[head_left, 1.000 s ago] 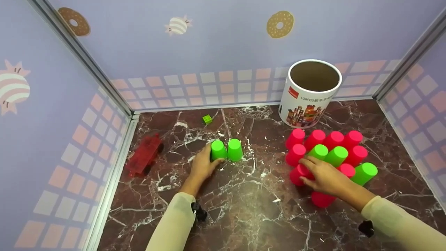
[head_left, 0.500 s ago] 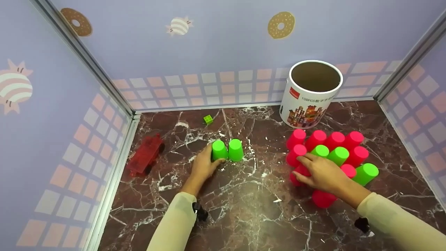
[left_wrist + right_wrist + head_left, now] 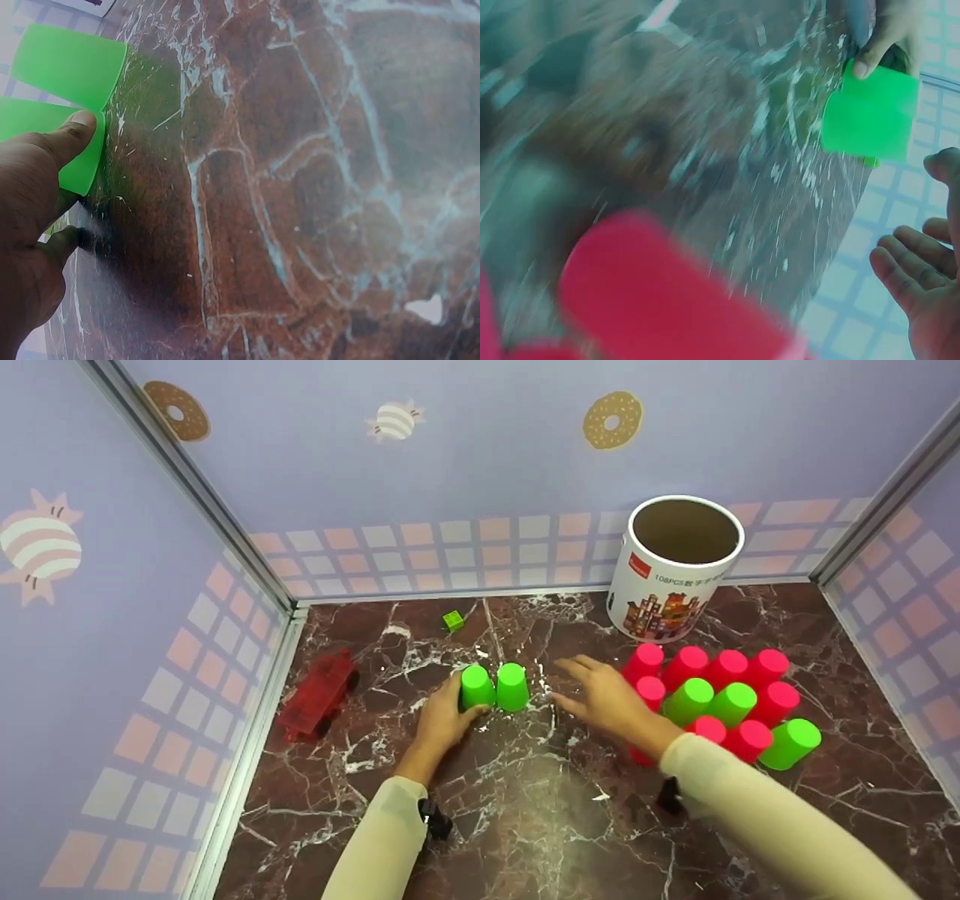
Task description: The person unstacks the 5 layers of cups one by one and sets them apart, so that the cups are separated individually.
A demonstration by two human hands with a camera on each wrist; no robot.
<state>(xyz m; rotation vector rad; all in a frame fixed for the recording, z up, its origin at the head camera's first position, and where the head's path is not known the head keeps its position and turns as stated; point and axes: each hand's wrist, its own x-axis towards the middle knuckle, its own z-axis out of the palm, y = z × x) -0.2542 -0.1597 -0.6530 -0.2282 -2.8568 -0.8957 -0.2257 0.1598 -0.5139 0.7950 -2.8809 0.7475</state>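
Two green plastic cups stand upside down side by side in the head view. My left hand (image 3: 442, 720) holds the left green cup (image 3: 478, 688), thumb at its near side; the other fingers are partly hidden. Just right of it stands the other green cup (image 3: 512, 688). My right hand (image 3: 606, 699) is in the air to their right, fingers spread and holding nothing. Behind it, a group of upturned red cups (image 3: 727, 667) and green cups (image 3: 732, 705) stands at the right, partly covered by the right forearm. A blurred red cup (image 3: 667, 292) shows close in the right wrist view.
A white cylindrical tub (image 3: 660, 600) with a printed label stands open at the back right. At the left lies a red translucent toy piece (image 3: 319, 696). A small green toy brick (image 3: 452, 620) sits near the back wall. Patterned walls enclose the marbled table (image 3: 525, 817).
My right hand has left the cup group and moved left toward the two green cups, its fingers spreading. The left hand stays at its green cup. The head view has shifted slightly.
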